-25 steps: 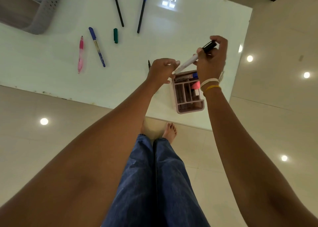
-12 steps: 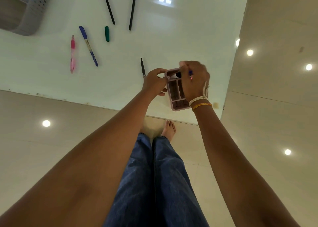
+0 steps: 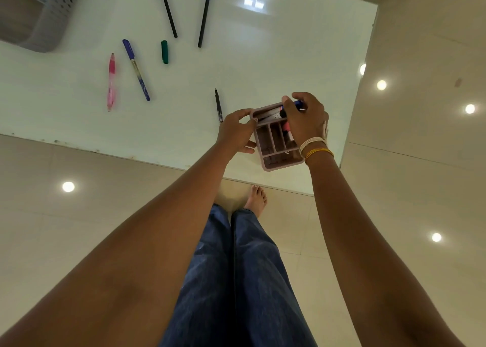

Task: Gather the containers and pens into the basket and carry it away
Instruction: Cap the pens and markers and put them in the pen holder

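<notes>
Both hands — left hand (image 3: 236,131), right hand (image 3: 306,120) — on organizer (image 3: 278,152)

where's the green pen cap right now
In the head view the green cap lies loose on the white table, upper left of centre, between the blue patterned pen and the two black pens with blue caps.

White glossy surface (image 3: 263,65): grey basket (image 3: 50,18) upper left, six pens (image 3: 135,69) and green cap (image 3: 164,52) scattered, pink organizer (image 3: 273,146) lower right
</notes>
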